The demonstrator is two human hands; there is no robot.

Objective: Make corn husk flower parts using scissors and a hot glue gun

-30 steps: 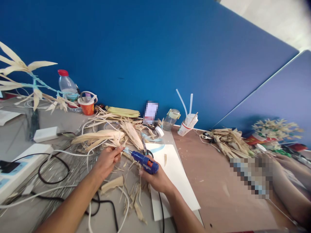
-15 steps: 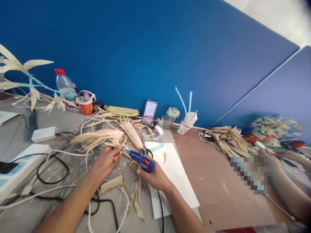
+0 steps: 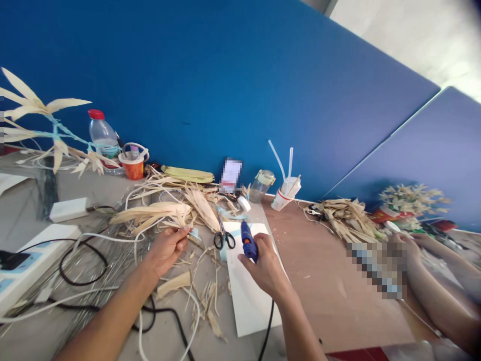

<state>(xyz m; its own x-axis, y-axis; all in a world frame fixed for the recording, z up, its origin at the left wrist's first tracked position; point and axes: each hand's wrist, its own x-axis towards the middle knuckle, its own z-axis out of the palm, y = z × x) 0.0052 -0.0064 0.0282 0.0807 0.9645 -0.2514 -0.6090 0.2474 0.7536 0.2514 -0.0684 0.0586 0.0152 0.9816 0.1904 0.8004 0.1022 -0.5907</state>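
Note:
My right hand (image 3: 265, 263) is wrapped around a blue hot glue gun (image 3: 248, 240), which is over the white sheet (image 3: 250, 301). Thumb and fingertips of my left hand (image 3: 169, 250) pinch the end of a pale corn husk piece (image 3: 184, 218); a small light-blue bit (image 3: 194, 233) shows beside the fingertips, and just what they grip is partly hidden. Scissors (image 3: 224, 238) with black handles lie between my hands. Dried corn husks (image 3: 203, 203) are heaped beyond my left hand, and loose husk scraps (image 3: 210, 306) lie nearer to me.
A white power strip (image 3: 37, 260) and loose cables are on the left. Along the blue partition (image 3: 210, 90) stand a red-capped bottle (image 3: 103, 133), an orange cup (image 3: 133, 168), a phone, a jar (image 3: 262, 185) and a cup with straws (image 3: 282, 198). At right, a co-worker's hands (image 3: 408, 250) are near more husks (image 3: 347, 215).
My right hand has carried the glue gun to the right, away from my left hand and onto the white sheet's side, uncovering the scissors. The left hand stays nearly in place.

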